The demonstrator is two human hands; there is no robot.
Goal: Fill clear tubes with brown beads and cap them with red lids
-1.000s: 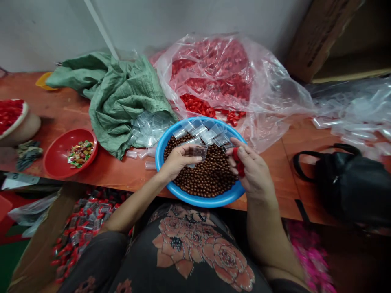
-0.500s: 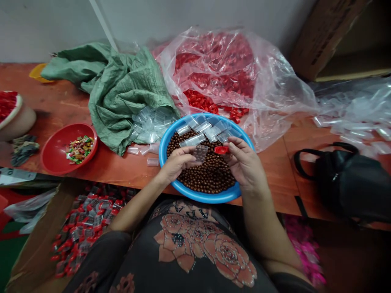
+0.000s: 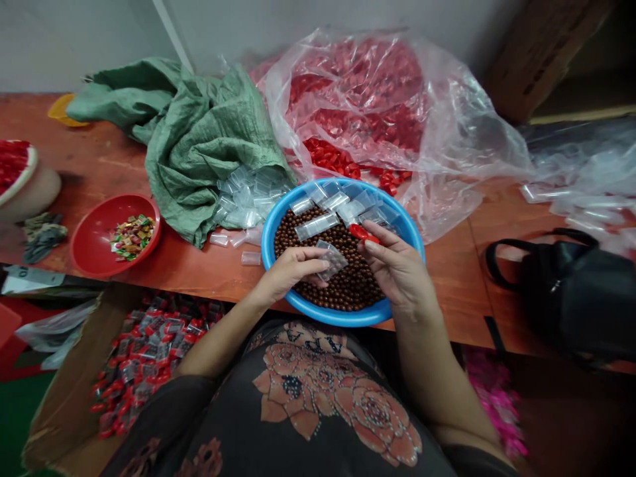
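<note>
I have the two hands apart over the blue basin (image 3: 342,318), which sits near the front edge of the tabletop (image 3: 199,278). From the basin's eight o'clock side, the left hand (image 3: 291,270) pinches a clear plastic case (image 3: 332,262) between thumb and fingers, just above the brown balls (image 3: 332,291). (Brown shows through its wall; from here I cannot tell whether balls are inside or only behind.) At three o'clock, the right hand (image 3: 400,271) grips a red cap (image 3: 362,233) in its fingertips, near the case but not touching it.

To handle this pair well, I would hold the case lightly by its flat sides, fingers clear of its ends, since I judge the thin wall could flex under a hard pinch. Holding it over the middle of the basin seems wise, because anything that slips drops back among the balls. The cap is best gripped by its edge and turned square to the case. Loose clear cases (image 3: 317,226) lie toward twelve o'clock inside the basin, so I would steer both wrists clear of them.
</note>
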